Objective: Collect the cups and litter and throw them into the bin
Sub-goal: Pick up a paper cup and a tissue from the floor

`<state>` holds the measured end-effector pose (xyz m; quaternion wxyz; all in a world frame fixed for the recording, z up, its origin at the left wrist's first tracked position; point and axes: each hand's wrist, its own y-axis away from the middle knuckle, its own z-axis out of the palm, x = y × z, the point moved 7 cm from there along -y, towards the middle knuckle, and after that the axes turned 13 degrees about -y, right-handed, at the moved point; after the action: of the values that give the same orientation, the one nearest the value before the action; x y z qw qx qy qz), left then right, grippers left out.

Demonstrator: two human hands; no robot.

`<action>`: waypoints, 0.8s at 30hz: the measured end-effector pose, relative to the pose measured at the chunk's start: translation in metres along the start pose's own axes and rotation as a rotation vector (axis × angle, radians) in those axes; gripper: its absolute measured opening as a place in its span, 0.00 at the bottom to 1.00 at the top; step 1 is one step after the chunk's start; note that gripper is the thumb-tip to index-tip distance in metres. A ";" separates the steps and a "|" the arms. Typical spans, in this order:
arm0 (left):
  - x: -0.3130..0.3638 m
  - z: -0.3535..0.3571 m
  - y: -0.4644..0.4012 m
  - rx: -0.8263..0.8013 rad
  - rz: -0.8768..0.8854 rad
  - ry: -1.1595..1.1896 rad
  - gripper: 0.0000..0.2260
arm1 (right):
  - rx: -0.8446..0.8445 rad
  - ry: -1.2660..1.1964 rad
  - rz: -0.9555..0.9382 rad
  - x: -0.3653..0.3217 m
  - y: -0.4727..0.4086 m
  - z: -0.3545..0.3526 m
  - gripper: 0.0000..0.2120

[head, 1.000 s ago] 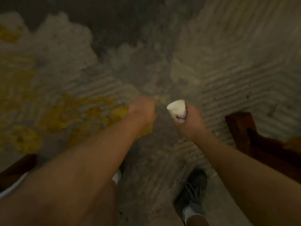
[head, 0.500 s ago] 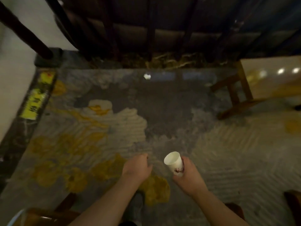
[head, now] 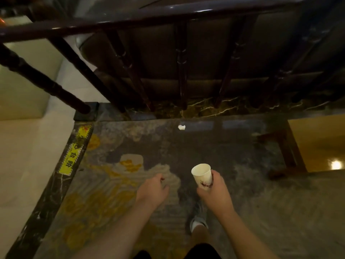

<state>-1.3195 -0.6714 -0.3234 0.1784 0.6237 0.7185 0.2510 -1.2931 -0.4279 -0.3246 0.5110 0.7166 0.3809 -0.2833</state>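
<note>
My right hand (head: 214, 191) grips a white paper cup (head: 202, 175) with a red print, held upright and empty-looking, over the carpet. To its left, my left hand (head: 152, 191) hovers with fingers loosely curled and nothing in it. A small crumpled white piece of litter (head: 181, 127) lies on the far edge of the carpet, well ahead of both hands, close to the railing base. No bin is in view.
A dark wooden railing (head: 181, 68) on a marble base (head: 205, 107) blocks the far side. A step edge with yellow warning tape (head: 72, 154) runs along the left. A wooden table (head: 317, 143) stands at right. My shoe (head: 198, 219) is on the grey and yellow carpet (head: 112, 202).
The view has lifted from the carpet at my feet to the railing, bringing the litter into sight. The cup stays in my right hand; both hands hold much the same pose.
</note>
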 end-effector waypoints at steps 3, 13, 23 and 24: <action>0.030 -0.021 -0.057 0.009 -0.021 0.017 0.15 | -0.038 0.037 0.000 -0.010 -0.049 -0.011 0.32; 0.103 0.006 -0.296 -0.007 0.100 -0.118 0.17 | 0.031 0.047 0.062 0.037 -0.205 -0.009 0.33; 0.115 0.139 -0.536 0.044 0.326 -0.415 0.24 | 0.171 0.003 0.123 0.162 -0.369 0.059 0.38; 0.114 0.152 -0.554 0.050 0.343 -0.434 0.25 | 0.169 -0.004 0.132 0.175 -0.381 0.069 0.37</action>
<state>-1.6980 -0.5913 -0.7638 0.2677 0.7795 0.5534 0.1204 -1.5170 -0.3768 -0.6824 0.4672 0.7799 0.3067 -0.2818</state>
